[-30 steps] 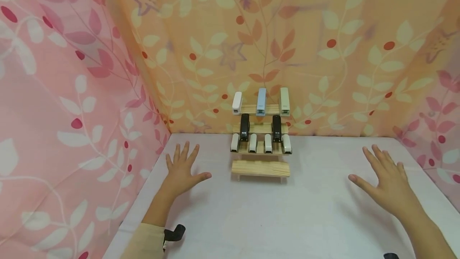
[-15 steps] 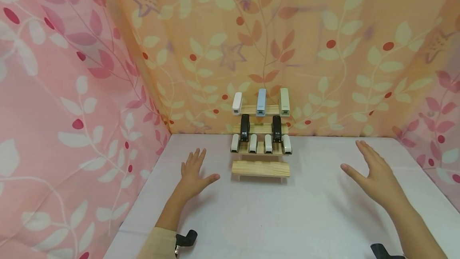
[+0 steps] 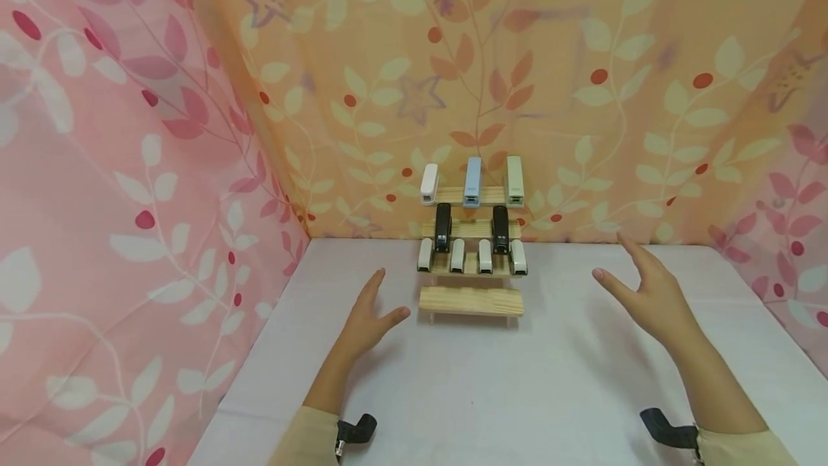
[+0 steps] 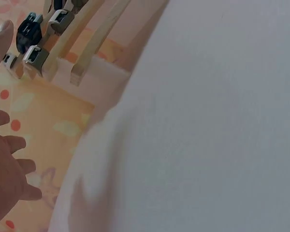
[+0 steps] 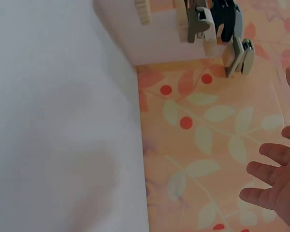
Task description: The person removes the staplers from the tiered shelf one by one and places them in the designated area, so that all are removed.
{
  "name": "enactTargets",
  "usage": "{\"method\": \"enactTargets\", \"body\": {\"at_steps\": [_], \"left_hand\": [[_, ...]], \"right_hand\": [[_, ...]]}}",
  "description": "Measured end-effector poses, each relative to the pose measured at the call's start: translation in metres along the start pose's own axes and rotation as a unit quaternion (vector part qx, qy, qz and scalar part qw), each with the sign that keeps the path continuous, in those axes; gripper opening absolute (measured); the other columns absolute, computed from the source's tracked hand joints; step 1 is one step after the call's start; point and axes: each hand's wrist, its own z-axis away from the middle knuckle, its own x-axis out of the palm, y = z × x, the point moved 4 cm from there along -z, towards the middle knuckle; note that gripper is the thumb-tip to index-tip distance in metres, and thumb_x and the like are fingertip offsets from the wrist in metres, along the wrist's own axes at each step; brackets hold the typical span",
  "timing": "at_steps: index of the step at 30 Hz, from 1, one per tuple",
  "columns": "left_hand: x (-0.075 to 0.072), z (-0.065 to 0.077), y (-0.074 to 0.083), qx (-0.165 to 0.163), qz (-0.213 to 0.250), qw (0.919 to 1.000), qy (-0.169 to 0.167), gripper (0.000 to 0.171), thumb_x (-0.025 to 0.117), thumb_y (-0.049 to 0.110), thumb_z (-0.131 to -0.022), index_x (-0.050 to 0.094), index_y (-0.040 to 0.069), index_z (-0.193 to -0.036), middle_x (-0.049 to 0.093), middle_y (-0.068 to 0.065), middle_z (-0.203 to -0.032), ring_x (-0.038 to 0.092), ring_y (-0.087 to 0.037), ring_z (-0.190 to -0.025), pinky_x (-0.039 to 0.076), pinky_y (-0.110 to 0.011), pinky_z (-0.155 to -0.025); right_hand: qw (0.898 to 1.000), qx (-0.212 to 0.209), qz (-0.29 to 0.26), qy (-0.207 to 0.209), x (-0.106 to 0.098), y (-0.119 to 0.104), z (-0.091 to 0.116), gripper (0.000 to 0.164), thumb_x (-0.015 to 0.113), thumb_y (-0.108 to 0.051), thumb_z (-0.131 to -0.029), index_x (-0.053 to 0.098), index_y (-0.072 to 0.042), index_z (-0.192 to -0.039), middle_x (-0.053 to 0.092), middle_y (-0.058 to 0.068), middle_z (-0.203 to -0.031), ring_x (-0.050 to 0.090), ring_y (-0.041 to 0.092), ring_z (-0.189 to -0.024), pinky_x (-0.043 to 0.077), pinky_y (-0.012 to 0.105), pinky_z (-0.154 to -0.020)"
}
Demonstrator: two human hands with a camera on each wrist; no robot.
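Observation:
In the head view my left hand (image 3: 366, 321) hovers left of a tiered wooden rack (image 3: 471, 301), its thumb toward the lowest step and nothing held. My right hand (image 3: 655, 300) is farther off on the rack's right side, thumb and fingers spread apart, also holding nothing. Staplers fill the upper tiers: a white stapler (image 3: 430, 183), a blue stapler (image 3: 473, 181) and a pale green stapler (image 3: 514, 180) on top. Below them stand a black stapler (image 3: 443, 227) and another black stapler (image 3: 500, 229). Several small white staplers (image 3: 485, 256) line the tier beneath. The lowest step bears nothing.
A white-covered table (image 3: 491, 394) lies under both hands. An orange patterned curtain (image 3: 556, 92) hangs right behind the rack, and a pink patterned curtain (image 3: 129, 236) borders the left side. Black camera mounts (image 3: 357, 428) are strapped at the wrists.
Both hands have moved inward toward the rack, the left to the right and the right to the left. Their fingers have turned more edge-on to the head view. The staplers stay put.

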Motion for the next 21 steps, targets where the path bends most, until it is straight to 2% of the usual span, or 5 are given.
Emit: {"method": "enactTargets", "body": {"at_steps": [7, 11, 15, 21], "left_hand": [[0.017, 0.001, -0.003, -0.029, 0.038, 0.9988, -0.006, 0.1, 0.08, 0.055, -0.085, 0.022, 0.033, -0.164, 0.024, 0.001, -0.17, 0.02, -0.032, -0.156, 0.022, -0.062, -0.124], [0.023, 0.001, -0.003, -0.033, 0.06, 0.9976, -0.006, 0.097, 0.08, 0.045, -0.088, 0.023, 0.029, -0.164, 0.024, -0.002, -0.17, 0.023, -0.036, -0.155, 0.023, -0.063, -0.123], [0.028, -0.001, -0.002, -0.027, 0.083, 0.9961, -0.002, 0.094, 0.081, 0.034, -0.09, 0.025, 0.021, -0.164, 0.027, -0.007, -0.169, 0.027, -0.038, -0.154, 0.024, -0.062, -0.124], [0.039, -0.004, 0.0, -0.039, 0.097, 0.9944, -0.009, 0.094, 0.082, 0.035, -0.089, 0.027, 0.02, -0.163, 0.031, -0.011, -0.166, 0.029, -0.04, -0.152, 0.028, -0.062, -0.122]], "right_hand": [[1.0, -0.007, -0.024, -0.007, 0.009, -0.016, -0.016, 0.086, 0.069, -0.045, -0.098, 0.024, -0.012, -0.164, 0.032, 0.026, -0.163, 0.03, 0.055, -0.145, 0.026, 0.079, -0.109], [1.0, -0.003, -0.023, -0.013, 0.012, -0.027, -0.026, 0.087, 0.067, -0.049, -0.098, 0.025, -0.012, -0.164, 0.032, 0.022, -0.164, 0.03, 0.053, -0.147, 0.027, 0.078, -0.109], [0.999, 0.007, -0.035, -0.022, 0.014, -0.035, -0.039, 0.089, 0.067, -0.052, -0.097, 0.024, -0.014, -0.164, 0.031, 0.018, -0.166, 0.028, 0.05, -0.149, 0.028, 0.078, -0.11], [0.998, 0.003, -0.062, -0.023, 0.018, -0.042, -0.052, 0.088, 0.069, -0.05, -0.096, 0.025, -0.016, -0.164, 0.035, 0.022, -0.162, 0.03, 0.049, -0.148, 0.029, 0.078, -0.11]]}}
